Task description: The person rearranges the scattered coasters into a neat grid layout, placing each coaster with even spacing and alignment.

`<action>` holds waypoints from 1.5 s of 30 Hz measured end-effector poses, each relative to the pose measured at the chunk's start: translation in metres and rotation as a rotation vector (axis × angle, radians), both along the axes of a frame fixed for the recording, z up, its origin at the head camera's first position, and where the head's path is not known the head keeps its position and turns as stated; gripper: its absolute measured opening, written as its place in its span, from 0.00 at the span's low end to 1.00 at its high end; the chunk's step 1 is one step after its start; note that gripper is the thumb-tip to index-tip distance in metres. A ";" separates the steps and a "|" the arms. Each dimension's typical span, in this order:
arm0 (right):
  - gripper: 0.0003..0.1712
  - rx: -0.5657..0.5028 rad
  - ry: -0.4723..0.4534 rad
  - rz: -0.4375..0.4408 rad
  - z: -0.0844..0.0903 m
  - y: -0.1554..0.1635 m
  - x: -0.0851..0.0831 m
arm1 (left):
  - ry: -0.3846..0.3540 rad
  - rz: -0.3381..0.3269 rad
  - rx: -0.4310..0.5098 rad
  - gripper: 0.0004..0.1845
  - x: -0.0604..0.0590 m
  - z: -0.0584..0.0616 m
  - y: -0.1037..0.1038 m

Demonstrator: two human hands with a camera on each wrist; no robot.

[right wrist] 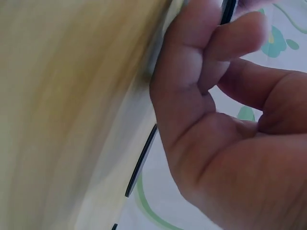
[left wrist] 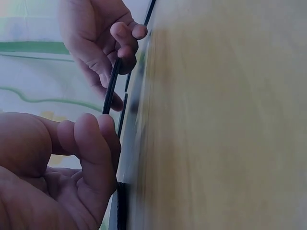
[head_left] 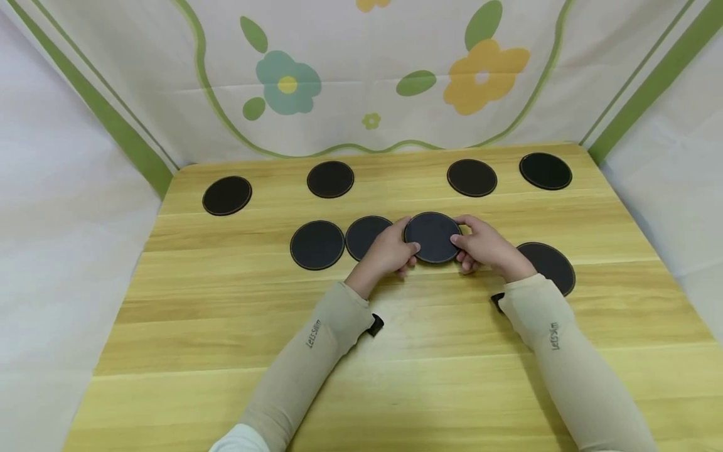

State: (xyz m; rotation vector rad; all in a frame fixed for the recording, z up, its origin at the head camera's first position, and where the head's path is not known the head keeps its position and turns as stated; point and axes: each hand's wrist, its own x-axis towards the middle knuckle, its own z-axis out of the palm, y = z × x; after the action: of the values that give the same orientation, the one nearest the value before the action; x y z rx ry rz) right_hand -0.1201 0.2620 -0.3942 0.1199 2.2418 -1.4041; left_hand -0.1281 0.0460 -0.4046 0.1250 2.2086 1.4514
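Note:
A black round disc [head_left: 432, 236] is lifted just off the wooden table [head_left: 395, 351], held at its two sides by both hands. My left hand [head_left: 405, 246] pinches its left rim and my right hand [head_left: 460, 243] pinches its right rim. In the left wrist view the disc [left wrist: 111, 88] shows edge-on, with the left hand's fingers [left wrist: 91, 143] in front and the right hand [left wrist: 103, 43] gripping it further off. In the right wrist view the right hand's fingers [right wrist: 211, 62] curl round the disc's edge [right wrist: 228, 10].
Several more black discs lie flat on the table: a far row [head_left: 227, 195] [head_left: 330, 179] [head_left: 471, 177], two left of the hands [head_left: 317, 244] [head_left: 364, 233], one under the right wrist [head_left: 550, 265]. A flowered cloth [head_left: 361, 75] walls the back and sides.

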 end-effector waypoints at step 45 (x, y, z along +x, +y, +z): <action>0.28 0.188 0.067 -0.011 0.001 -0.015 -0.006 | -0.083 0.001 0.147 0.38 -0.004 -0.008 -0.008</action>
State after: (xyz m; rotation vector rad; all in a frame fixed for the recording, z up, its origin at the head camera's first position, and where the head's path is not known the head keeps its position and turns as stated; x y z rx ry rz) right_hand -0.1263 0.2469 -0.3934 0.1508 2.4288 -1.2174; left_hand -0.1320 0.0384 -0.4129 0.1109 2.0361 1.5897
